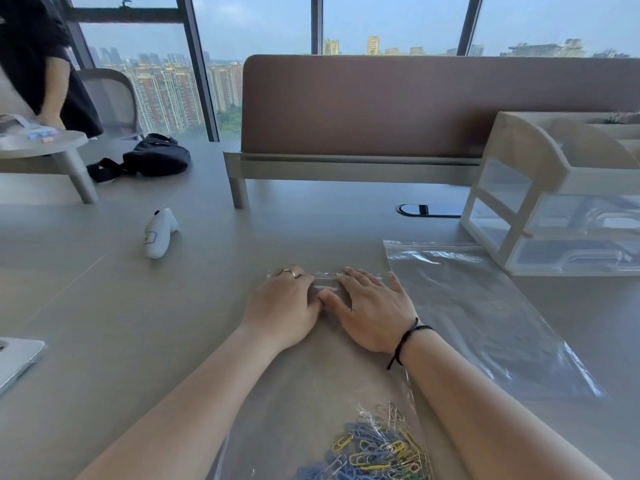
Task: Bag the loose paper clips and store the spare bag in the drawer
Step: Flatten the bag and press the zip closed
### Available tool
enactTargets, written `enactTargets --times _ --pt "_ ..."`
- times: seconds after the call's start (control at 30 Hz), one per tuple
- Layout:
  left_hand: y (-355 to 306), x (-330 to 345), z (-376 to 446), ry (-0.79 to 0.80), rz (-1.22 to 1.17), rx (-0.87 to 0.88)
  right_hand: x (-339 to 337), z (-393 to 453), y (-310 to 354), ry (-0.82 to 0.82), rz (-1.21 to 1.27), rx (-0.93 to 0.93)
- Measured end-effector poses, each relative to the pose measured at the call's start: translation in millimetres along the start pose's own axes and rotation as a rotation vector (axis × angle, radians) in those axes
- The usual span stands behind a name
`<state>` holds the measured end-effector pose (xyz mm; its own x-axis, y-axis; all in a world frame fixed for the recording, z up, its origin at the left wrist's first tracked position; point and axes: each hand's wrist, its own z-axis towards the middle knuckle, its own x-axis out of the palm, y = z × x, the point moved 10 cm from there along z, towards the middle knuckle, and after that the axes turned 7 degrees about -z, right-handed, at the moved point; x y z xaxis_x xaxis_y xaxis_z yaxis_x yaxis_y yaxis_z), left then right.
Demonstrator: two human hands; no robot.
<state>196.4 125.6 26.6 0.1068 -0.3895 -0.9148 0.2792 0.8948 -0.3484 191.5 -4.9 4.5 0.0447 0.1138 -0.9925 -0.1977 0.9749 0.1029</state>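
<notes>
On the desk, your left hand [284, 299] and right hand [372, 306] pressed flat-fingered, gripping nothing, on the bag [294, 386] seal; the clips [374, 452] lay inside. Sealing looked underway. Next, the spare bag [485, 317] needed the drawer [571, 254].

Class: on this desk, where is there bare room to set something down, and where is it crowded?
Free: the desk between the white handheld device and the left hand; also the strip before the brown divider. Crowded: the right side, where the spare bag lies against the drawer unit, and the near edge, under the clip bag.
</notes>
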Motion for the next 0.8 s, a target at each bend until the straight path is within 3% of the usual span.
enactTargets --times 0.2,0.63,0.8 --pt "-1.4 3.5 -1.6 0.021 0.034 0.002 -23.2 2.0 25.5 -0.181 -0.068 -0.073" --pt "2.6 1.5 -4.2 0.041 0.021 -0.018 -19.9 5.0 25.8 -0.154 -0.026 -0.052" --pt "21.3 -7.2 -5.5 -0.023 0.027 -0.131 -23.0 3.6 8.0 -0.144 -0.073 0.000"
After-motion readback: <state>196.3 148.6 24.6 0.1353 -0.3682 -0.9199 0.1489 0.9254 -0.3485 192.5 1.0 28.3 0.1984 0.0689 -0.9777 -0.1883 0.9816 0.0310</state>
